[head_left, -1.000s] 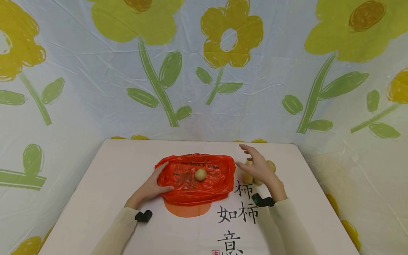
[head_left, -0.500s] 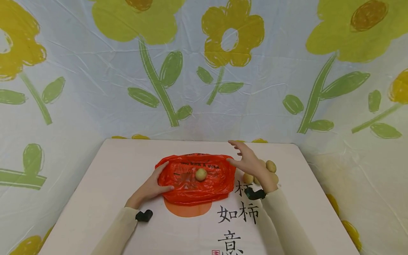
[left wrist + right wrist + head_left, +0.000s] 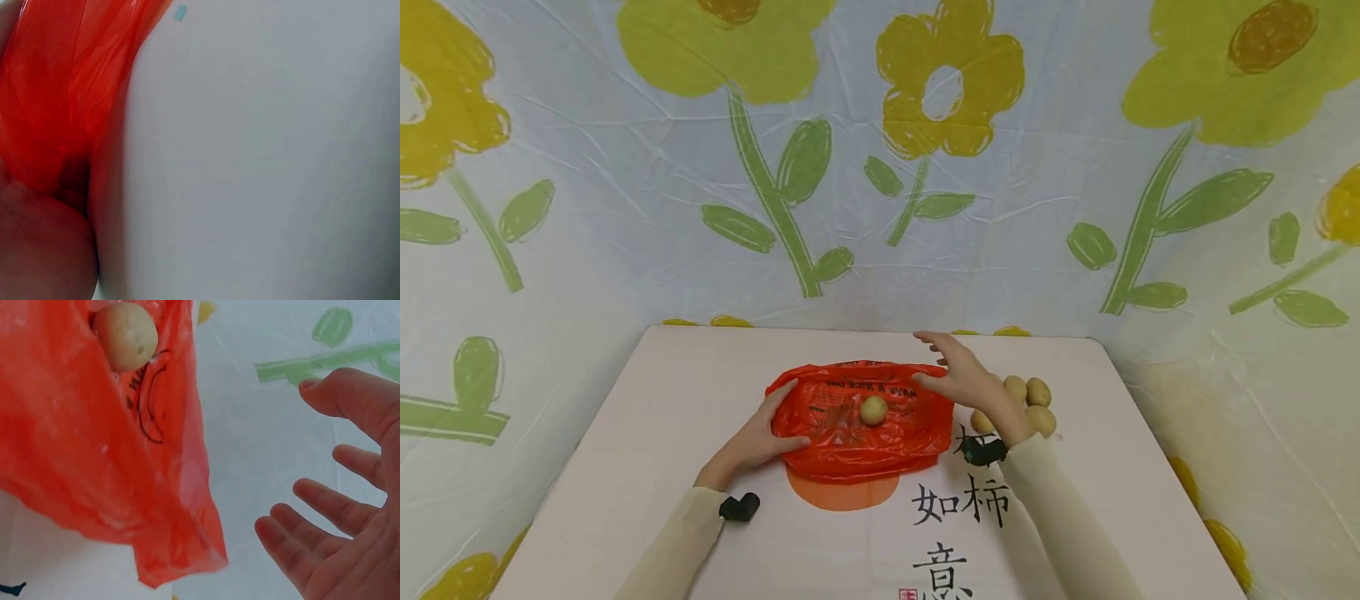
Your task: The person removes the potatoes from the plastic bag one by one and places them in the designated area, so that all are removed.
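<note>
A red plastic bag (image 3: 917, 429) with dark printing lies spread open on the table, its rim raised in folds. Near its middle sits one small round potato (image 3: 873, 410), also visible in the right wrist view (image 3: 127, 337). My left hand (image 3: 754, 437) holds the bag's left side, thumb at the front and fingers toward the back; in the left wrist view red film (image 3: 69, 81) covers part of that hand. Above the bag's right end hovers my right hand (image 3: 961, 379), its fingers spread and nothing in them. Several more potatoes (image 3: 1039, 419) lie right of the bag, partly behind the right forearm.
The white table covering (image 3: 647, 433) bears an orange shape (image 3: 842, 493) and black characters (image 3: 942, 575) in front of the bag. A flower-printed cloth (image 3: 1030, 283) hangs behind and at both sides. A dark wrist camera (image 3: 985, 451) sits on the right wrist, another (image 3: 740, 507) on the left.
My right hand has moved left from over the potatoes to the bag's right end, uncovering more potatoes. The left hand, the bag and the potato in it have stayed put.
</note>
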A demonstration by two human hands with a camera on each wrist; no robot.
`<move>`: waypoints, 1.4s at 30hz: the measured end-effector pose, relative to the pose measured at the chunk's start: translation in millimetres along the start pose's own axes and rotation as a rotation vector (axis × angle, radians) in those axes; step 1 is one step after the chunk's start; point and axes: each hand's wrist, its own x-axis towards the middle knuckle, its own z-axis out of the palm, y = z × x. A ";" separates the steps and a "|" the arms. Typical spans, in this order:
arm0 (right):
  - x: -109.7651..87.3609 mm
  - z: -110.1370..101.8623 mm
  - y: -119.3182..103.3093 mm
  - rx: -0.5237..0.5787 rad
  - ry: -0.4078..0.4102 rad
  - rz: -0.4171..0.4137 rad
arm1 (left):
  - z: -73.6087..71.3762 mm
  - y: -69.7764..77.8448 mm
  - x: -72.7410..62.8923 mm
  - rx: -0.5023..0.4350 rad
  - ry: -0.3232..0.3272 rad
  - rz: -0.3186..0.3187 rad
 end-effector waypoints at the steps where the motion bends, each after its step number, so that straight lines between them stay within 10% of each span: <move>1: 1.7 1.2 -1.5 0.000 -0.006 -0.008 | -0.2 -0.1 -0.2 -0.002 0.000 0.001; 42: 62.0 58.9 5.8 0.117 -0.485 0.051 | -3.2 -2.3 0.1 0.011 0.011 0.041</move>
